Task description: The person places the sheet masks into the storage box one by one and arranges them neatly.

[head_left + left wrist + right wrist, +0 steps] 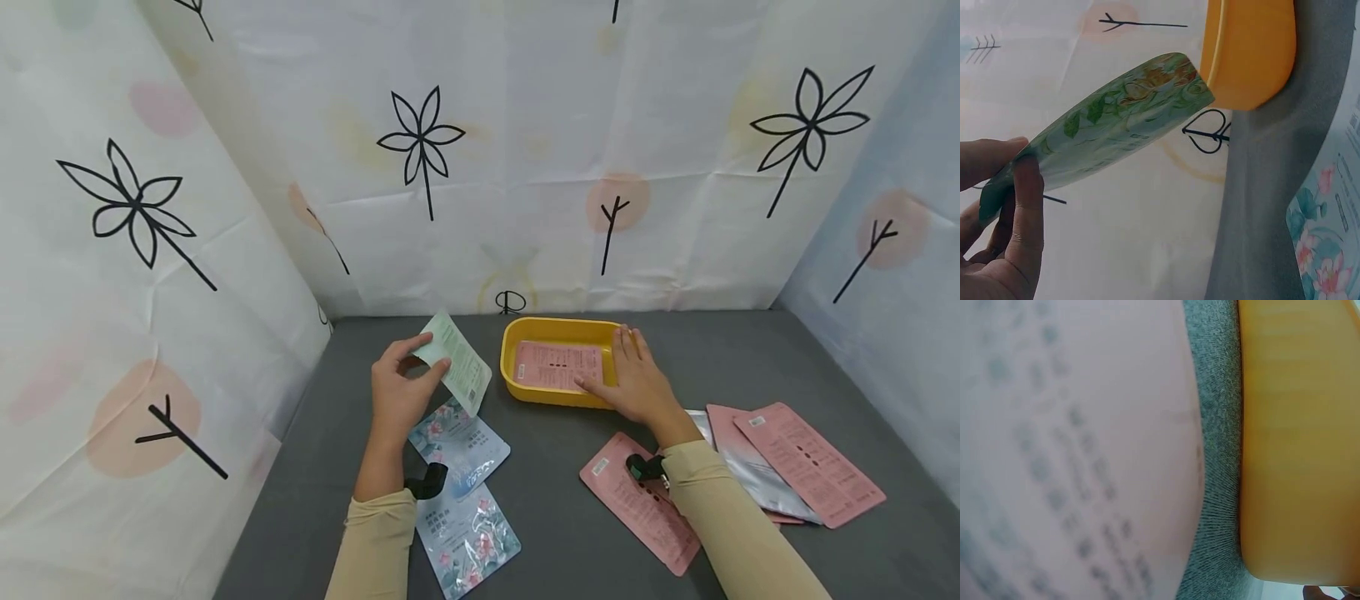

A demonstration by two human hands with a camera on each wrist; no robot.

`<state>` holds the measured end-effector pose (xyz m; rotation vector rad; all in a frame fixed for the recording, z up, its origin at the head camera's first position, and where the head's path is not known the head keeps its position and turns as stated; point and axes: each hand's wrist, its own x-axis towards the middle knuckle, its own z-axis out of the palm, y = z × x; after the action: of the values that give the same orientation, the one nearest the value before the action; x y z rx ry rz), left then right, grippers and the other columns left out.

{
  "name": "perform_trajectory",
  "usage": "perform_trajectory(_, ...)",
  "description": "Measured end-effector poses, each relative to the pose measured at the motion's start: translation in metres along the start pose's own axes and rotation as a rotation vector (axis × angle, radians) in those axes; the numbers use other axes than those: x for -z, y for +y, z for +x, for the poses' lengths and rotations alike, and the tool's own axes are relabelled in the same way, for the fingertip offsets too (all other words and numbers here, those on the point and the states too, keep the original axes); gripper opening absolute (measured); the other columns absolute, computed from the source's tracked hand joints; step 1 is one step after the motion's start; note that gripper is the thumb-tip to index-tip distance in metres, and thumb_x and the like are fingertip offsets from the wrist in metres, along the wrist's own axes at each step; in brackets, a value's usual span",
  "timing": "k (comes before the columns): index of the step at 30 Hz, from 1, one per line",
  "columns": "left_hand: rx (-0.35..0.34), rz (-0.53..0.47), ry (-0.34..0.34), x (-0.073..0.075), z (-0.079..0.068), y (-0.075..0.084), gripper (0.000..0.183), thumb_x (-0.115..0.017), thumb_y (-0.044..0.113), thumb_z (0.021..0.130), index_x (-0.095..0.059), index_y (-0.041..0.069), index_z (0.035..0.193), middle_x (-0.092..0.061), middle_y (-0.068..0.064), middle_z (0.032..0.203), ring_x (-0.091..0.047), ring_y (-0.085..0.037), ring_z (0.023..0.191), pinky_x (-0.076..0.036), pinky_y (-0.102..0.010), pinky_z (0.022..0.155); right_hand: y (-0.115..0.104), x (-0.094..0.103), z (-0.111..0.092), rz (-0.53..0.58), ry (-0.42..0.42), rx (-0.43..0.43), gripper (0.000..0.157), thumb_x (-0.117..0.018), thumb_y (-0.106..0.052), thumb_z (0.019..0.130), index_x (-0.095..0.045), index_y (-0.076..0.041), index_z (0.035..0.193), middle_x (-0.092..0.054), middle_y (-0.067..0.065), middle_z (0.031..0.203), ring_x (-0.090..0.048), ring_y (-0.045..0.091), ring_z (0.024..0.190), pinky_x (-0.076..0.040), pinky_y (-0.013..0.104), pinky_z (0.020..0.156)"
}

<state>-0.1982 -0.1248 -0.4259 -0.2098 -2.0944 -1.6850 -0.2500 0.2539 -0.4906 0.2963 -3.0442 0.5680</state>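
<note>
My left hand (401,387) pinches a light green face mask packet (461,367) between thumb and fingers. It is raised just left of the yellow plastic tray (513,392); in the left wrist view the packet (1116,119) bends and shows its leafy printed side. A pink packet (558,365) lies flat inside the tray. At the tray's right side, my right hand (641,383) rests over the rim with fingers extended and thumb over the inside. Only the tray's outer wall (1300,450) appears in the right wrist view, and that hand is out of sight there.
Blue floral packets (468,533) overlap below my left hand. A pink packet (630,500) lies under my right forearm, and more pink and silver packets (810,462) are piled to the right. Patterned cloth (525,167) walls surround the grey table (540,517).
</note>
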Motion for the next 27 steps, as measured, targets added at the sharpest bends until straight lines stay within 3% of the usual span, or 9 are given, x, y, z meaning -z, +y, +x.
perform_trajectory(12,0.012,-0.078,0.020,-0.023,0.005,0.006,0.046,-0.086,-0.001,0.087,-0.074,0.003,0.131,-0.069,-0.019,0.124,-0.069,-0.039,0.103,-0.060,-0.015,0.075,-0.005,-0.001,-0.002,0.009,-0.010,-0.008,0.125,-0.051,-0.081,0.095,0.002,0.005,0.167,0.005,0.025,0.177,0.005,0.044,0.165,-0.021,0.068,0.128)
perform_trajectory(19,0.051,-0.122,0.006,-0.040,0.005,-0.001,0.046,-0.086,0.002,0.088,-0.073,0.006,0.133,-0.069,-0.015,0.128,-0.067,-0.038,0.105,-0.060,-0.016,0.076,-0.006,0.000,-0.003,0.000,-0.002,-0.004,0.122,-0.051,-0.079,0.096,0.000,0.006,0.167,0.003,0.025,0.177,0.002,0.045,0.165,-0.019,0.066,0.129)
perform_trajectory(27,0.083,-0.118,-0.002,-0.052,0.003,-0.007,0.046,-0.086,0.003,0.088,-0.072,0.001,0.132,-0.068,-0.017,0.124,-0.069,-0.034,0.103,-0.060,-0.017,0.076,-0.005,0.000,-0.002,-0.007,0.000,0.002,0.120,-0.052,-0.076,0.098,0.000,0.007,0.167,0.003,0.026,0.177,0.003,0.045,0.165,-0.016,0.066,0.130)
